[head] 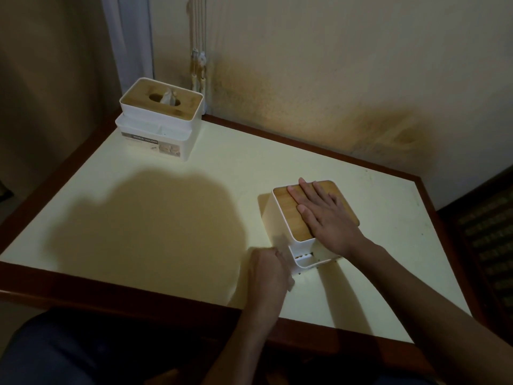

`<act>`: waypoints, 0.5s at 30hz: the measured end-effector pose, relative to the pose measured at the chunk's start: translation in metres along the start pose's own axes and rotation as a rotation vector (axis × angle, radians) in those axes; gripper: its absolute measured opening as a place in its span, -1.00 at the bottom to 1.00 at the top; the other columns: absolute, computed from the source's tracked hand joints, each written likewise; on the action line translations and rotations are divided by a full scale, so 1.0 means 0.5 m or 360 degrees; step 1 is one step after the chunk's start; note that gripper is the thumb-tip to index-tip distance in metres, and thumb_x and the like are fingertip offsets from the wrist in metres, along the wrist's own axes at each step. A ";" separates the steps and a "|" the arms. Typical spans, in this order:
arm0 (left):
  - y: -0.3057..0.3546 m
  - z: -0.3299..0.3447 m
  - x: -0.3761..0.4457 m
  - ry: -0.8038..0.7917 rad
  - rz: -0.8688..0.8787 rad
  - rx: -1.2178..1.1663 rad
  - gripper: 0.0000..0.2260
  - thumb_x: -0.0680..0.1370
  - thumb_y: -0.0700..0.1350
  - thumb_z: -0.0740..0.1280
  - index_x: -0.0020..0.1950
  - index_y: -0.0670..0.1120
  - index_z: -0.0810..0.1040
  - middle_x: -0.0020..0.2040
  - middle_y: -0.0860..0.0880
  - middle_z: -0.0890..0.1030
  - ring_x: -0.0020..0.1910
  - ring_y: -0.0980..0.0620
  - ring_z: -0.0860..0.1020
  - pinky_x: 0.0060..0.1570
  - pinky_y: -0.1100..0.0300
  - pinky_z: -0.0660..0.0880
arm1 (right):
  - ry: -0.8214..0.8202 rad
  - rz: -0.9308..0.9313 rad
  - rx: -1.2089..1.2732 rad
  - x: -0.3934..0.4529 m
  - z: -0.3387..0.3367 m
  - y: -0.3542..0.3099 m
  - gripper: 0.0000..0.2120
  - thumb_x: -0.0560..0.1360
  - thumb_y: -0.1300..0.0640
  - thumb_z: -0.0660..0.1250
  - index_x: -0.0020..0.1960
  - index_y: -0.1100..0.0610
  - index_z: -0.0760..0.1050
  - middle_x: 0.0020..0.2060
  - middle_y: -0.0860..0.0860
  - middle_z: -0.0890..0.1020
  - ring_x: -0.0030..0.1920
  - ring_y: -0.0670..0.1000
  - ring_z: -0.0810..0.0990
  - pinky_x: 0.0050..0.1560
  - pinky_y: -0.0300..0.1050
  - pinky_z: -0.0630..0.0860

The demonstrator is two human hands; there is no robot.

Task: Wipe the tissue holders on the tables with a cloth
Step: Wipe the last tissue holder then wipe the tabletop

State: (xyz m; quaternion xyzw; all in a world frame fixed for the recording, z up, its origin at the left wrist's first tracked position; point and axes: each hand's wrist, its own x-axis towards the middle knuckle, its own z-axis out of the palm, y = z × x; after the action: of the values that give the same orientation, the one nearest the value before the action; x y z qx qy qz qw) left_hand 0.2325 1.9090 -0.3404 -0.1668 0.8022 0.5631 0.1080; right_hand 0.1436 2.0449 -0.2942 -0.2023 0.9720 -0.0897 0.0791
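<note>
Tissue holder number one [283, 218] — white body, wooden lid — stands on the near right part of the table [166, 218], turned at an angle to the table edge. The right hand [324, 215] lies flat on its lid with the fingers straight and together, pressing down. The left hand [266, 270] is at the holder's near left corner, fingers curled round a pale cloth [283, 251] that it holds against the white side wall; the cloth is blurred, so its exact shape is hard to make out. A low open compartment on the holder's near face shows between the two hands.

A second tissue holder [161, 120] of the same kind sits well apart at the far left corner of the table, a tissue [168, 97] poking up through the slot in its wooden lid and a printed label on its front. The tabletop is cream with a dark wood border, and it stands against a stained wall [333, 93]. Cords [198, 62] hang by the wall behind the far holder.
</note>
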 end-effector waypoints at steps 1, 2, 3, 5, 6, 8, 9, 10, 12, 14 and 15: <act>0.004 -0.005 0.025 0.0026 -0.0018 0.0046 -0.76 0.59 -0.19 0.19 -0.11 -0.26 0.61 -0.20 -0.19 0.67 -0.23 -0.07 0.64 -0.35 0.24 0.47 | -0.0003 0.0003 -0.0003 0.000 -0.001 0.000 -0.51 0.58 -0.14 -0.24 0.51 -0.26 -0.12 0.54 -0.21 -0.12 0.53 -0.12 -0.19 0.48 0.03 -0.15; 0.007 -0.011 0.054 0.0081 -0.0025 0.0046 -0.76 0.60 -0.19 0.18 -0.02 -0.28 0.60 -0.10 -0.21 0.66 -0.12 -0.12 0.63 -0.35 0.28 0.45 | -0.0005 0.0005 -0.0006 0.000 -0.002 -0.001 -0.51 0.58 -0.14 -0.24 0.51 -0.26 -0.12 0.54 -0.21 -0.12 0.53 -0.12 -0.19 0.48 0.03 -0.15; 0.016 -0.022 0.080 0.0133 -0.0041 0.0027 -0.75 0.61 -0.18 0.17 0.04 -0.28 0.59 -0.02 -0.23 0.64 -0.05 -0.16 0.61 -0.34 0.31 0.45 | -0.0003 0.0007 -0.0005 0.000 -0.002 -0.002 -0.51 0.58 -0.14 -0.24 0.51 -0.26 -0.12 0.54 -0.21 -0.12 0.53 -0.12 -0.19 0.48 0.03 -0.15; 0.029 -0.046 0.128 0.0186 0.0062 0.0147 -0.78 0.58 -0.21 0.19 0.00 -0.28 0.59 -0.03 -0.26 0.63 -0.01 -0.21 0.59 -0.19 0.16 0.49 | -0.0003 0.0017 0.0007 0.001 -0.003 -0.005 -0.50 0.58 -0.15 -0.23 0.52 -0.26 -0.12 0.54 -0.21 -0.12 0.53 -0.12 -0.19 0.48 0.03 -0.15; 0.036 -0.058 0.146 0.0164 0.0117 0.0219 -0.81 0.56 -0.24 0.22 -0.06 -0.29 0.61 -0.08 -0.27 0.64 -0.03 -0.22 0.59 -0.10 0.07 0.49 | -0.0008 0.0024 0.0012 0.000 -0.003 -0.006 -0.50 0.58 -0.15 -0.23 0.52 -0.26 -0.12 0.54 -0.21 -0.12 0.53 -0.12 -0.19 0.48 0.02 -0.16; 0.048 -0.080 0.169 0.0099 0.0229 0.0310 -0.82 0.54 -0.27 0.25 -0.16 -0.33 0.60 -0.14 -0.29 0.64 -0.09 -0.24 0.59 -0.09 0.05 0.44 | -0.0010 0.0026 0.0015 -0.001 -0.003 -0.006 -0.50 0.58 -0.15 -0.23 0.51 -0.26 -0.12 0.54 -0.20 -0.12 0.53 -0.11 -0.19 0.47 0.02 -0.16; 0.050 -0.087 0.177 0.0085 0.0311 0.0374 -0.79 0.54 -0.25 0.24 -0.19 -0.33 0.59 -0.16 -0.30 0.64 -0.10 -0.24 0.59 -0.13 0.07 0.43 | -0.0008 0.0021 0.0014 -0.001 -0.003 -0.006 -0.50 0.58 -0.15 -0.23 0.51 -0.26 -0.12 0.54 -0.20 -0.12 0.53 -0.11 -0.19 0.47 0.02 -0.16; 0.051 -0.090 0.182 0.0085 0.0357 0.0427 -0.73 0.55 -0.20 0.20 -0.20 -0.34 0.58 -0.18 -0.31 0.63 -0.12 -0.24 0.59 -0.13 0.07 0.44 | -0.0004 0.0018 0.0013 -0.001 -0.003 -0.004 -0.50 0.58 -0.15 -0.23 0.51 -0.26 -0.12 0.54 -0.20 -0.11 0.53 -0.11 -0.19 0.47 0.03 -0.16; 0.051 -0.089 0.175 0.0066 0.0436 0.0473 -0.62 0.53 -0.11 0.09 -0.22 -0.35 0.57 -0.20 -0.33 0.62 -0.14 -0.25 0.58 -0.12 0.01 0.47 | 0.0009 0.0019 0.0006 -0.002 -0.003 -0.001 -0.50 0.58 -0.15 -0.23 0.52 -0.25 -0.11 0.54 -0.20 -0.11 0.53 -0.11 -0.18 0.47 0.04 -0.14; 0.049 -0.089 0.149 -0.0008 0.0441 0.0564 -0.67 0.57 -0.14 0.14 -0.15 -0.34 0.57 -0.13 -0.34 0.61 -0.11 -0.26 0.55 -0.09 0.00 0.40 | 0.0024 0.0019 -0.0002 -0.001 -0.002 0.000 -0.50 0.58 -0.15 -0.23 0.52 -0.24 -0.09 0.54 -0.20 -0.10 0.53 -0.10 -0.18 0.48 0.04 -0.13; 0.046 -0.086 0.132 -0.0042 0.0430 0.0669 -0.76 0.58 -0.18 0.20 -0.10 -0.32 0.58 -0.09 -0.30 0.62 -0.10 -0.24 0.54 -0.06 0.02 0.39 | 0.0024 0.0020 -0.0004 -0.001 -0.002 -0.001 -0.50 0.58 -0.15 -0.23 0.52 -0.24 -0.09 0.54 -0.20 -0.09 0.53 -0.10 -0.18 0.48 0.04 -0.13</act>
State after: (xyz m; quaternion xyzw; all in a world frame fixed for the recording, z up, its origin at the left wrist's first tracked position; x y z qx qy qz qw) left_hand 0.1636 1.8661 -0.3296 -0.0246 0.9151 0.3954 0.0746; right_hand 0.1438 2.0449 -0.2932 -0.1957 0.9739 -0.0897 0.0720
